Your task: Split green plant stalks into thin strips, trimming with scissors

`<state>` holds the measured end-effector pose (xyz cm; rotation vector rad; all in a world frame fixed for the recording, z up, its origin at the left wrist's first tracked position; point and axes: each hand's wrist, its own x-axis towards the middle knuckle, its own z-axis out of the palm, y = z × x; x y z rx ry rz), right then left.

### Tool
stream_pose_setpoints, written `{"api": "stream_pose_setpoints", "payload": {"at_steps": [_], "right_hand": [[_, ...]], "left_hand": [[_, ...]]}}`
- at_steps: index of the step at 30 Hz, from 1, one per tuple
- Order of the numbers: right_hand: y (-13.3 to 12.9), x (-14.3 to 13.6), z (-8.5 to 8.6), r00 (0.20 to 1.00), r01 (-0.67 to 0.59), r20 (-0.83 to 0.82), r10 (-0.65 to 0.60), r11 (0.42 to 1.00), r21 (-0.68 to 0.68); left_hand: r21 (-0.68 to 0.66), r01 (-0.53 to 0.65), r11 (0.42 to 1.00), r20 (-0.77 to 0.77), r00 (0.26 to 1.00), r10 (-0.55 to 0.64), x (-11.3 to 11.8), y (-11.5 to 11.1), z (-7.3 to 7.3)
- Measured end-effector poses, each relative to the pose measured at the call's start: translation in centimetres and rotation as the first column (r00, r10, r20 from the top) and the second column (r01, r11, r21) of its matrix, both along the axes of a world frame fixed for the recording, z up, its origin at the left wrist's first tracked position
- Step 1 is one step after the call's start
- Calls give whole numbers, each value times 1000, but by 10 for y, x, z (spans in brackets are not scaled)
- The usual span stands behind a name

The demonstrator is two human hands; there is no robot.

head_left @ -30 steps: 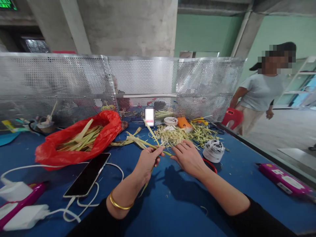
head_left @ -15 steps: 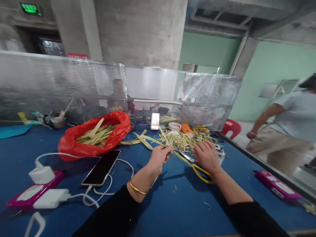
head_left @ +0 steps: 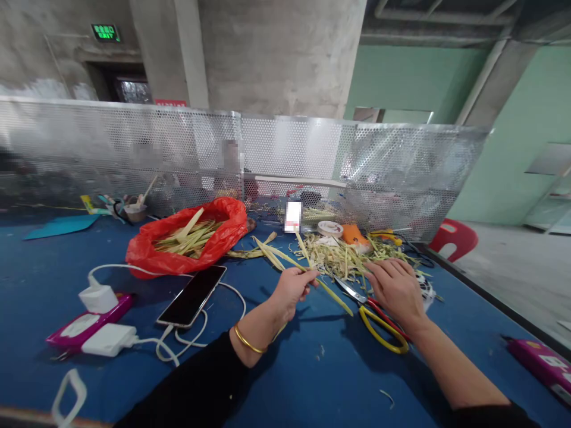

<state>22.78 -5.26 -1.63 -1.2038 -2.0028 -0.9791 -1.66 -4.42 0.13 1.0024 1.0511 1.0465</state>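
Observation:
My left hand [head_left: 292,291], with a gold bangle on the wrist, pinches a pale green-yellow plant strip [head_left: 332,296] between thumb and fingertips. One end of the strip slants down to the right; the other runs up to the left, where another pale strip crosses near my fingers. My right hand [head_left: 396,291] is closed over scissors [head_left: 383,337] with one yellow and one red handle. Their blades point up and left, toward the strip, without visibly touching it. The thumb of this hand is hidden. Beyond both hands lies a heap of cut plant scraps [head_left: 343,258].
A red plastic bag [head_left: 232,223] of strips stands at left. Before it lie a phone [head_left: 194,297], white cables and a magenta power strip [head_left: 71,333]. A tape roll [head_left: 330,229] and orange packet [head_left: 354,235] sit behind the scraps. A perforated metal screen [head_left: 289,142] borders the blue table.
My view has turned a little left, and the person at right is out of sight. The strip's right end now stops short of the scissor handles; earlier it overlapped them.

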Motion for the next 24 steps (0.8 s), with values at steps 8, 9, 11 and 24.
{"api": "stream_pose_setpoints", "payload": {"at_steps": [8, 9, 11, 24], "right_hand": [[-2, 0, 3, 998, -24, -52, 22, 999, -37], [-2, 0, 3, 998, -26, -57, 24, 999, -46], [-3, -2, 3, 997, -37, -66, 32, 997, -72], [-13, -22, -3, 961, -233, -220, 165, 913, -335]], "left_hand": [[-23, 12, 1000, -21, 1000, -12, 1, 3, -8], [-22, 8, 1000, -19, 1000, -8, 1, 3, -8], [-21, -6, 1000, -13, 1000, 5, 0, 4, -8], [-188, -90, 978, 115, 987, 113, 2, 7, -17]]}}
